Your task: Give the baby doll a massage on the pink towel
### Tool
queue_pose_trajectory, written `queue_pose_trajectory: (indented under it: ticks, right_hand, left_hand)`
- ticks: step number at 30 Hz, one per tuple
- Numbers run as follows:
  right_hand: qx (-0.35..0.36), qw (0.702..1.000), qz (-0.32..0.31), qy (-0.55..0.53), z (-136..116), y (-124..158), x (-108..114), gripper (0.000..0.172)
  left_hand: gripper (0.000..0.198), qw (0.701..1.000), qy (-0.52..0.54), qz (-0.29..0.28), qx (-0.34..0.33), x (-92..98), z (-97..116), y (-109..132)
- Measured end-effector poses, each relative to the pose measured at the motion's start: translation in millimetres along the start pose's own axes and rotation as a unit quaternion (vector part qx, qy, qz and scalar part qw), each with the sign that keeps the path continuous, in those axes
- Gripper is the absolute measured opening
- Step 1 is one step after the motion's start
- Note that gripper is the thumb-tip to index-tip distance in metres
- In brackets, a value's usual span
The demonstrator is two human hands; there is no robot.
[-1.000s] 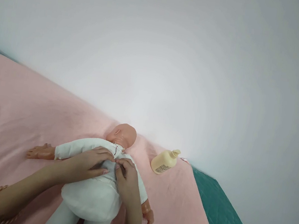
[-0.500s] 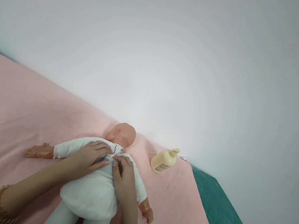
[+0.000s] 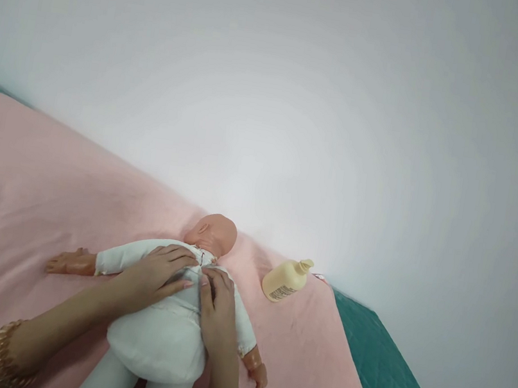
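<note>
A baby doll with a white cloth body lies face down, its arms spread out and its bare plastic head at the far end. My left hand rests on the left side of the doll's upper back, fingers stretched and thumb apart. On the right side of the same back lies my right hand, its fingers extended and thumb lifted away from them. The two sets of fingertips nearly meet below the neck seam. Neither hand grips anything.
A pale yellow pump bottle stands to the right of the doll. Under both spreads a pink cloth, with a green quilted cover beyond its right edge. A white wall rises directly behind the doll's head.
The view has shifted very slightly, so the doll and bottle appear a little further right. Both hands stay on the doll's upper back, with the fingers almost unmoved.
</note>
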State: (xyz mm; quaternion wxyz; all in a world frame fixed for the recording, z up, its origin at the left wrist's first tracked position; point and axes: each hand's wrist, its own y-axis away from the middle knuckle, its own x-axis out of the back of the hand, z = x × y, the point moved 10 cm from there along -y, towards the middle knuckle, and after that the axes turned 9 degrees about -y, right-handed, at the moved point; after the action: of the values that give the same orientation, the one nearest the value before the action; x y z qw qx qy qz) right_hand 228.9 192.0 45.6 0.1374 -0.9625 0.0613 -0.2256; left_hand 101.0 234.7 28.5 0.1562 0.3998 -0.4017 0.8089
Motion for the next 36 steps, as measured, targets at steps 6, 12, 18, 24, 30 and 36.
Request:
queue_pose_trajectory:
  ticks: [6, 12, 18, 24, 30, 36]
  right_hand:
    - [0.0, 1.0, -0.002, -0.004, -1.8, -0.2, -1.2, 0.033]
    - [-0.012, 1.0, -0.001, -0.003, 1.5, 1.1, -0.5, 0.037]
    - [-0.014, 1.0, -0.014, 0.006, 0.6, 1.7, -2.0, 0.034]
    - [-0.009, 1.0, -0.011, 0.013, -1.8, 2.0, -0.1, 0.031]
    - [-0.006, 1.0, -0.019, 0.015, -2.3, 2.1, 0.1, 0.033]
    - [-0.011, 1.0, -0.026, 0.006, -8.4, 3.6, 6.1, 0.035]
  left_hand:
    - [0.037, 1.0, 0.002, -0.007, 0.0, -1.5, -0.8, 0.1]
    - [0.041, 1.0, -0.004, -0.01, 0.005, -3.8, -2.7, 1.6]
    - [0.041, 1.0, -0.004, -0.013, 0.005, -2.9, -1.4, 1.0]
    - [0.04, 1.0, 0.002, -0.012, 0.0, -0.2, 0.5, 0.7]
    - [0.039, 1.0, 0.008, -0.008, -0.003, 2.9, 2.3, 0.7]
    - [0.04, 0.999, 0.028, 0.008, -0.018, 11.5, 9.5, 0.2]
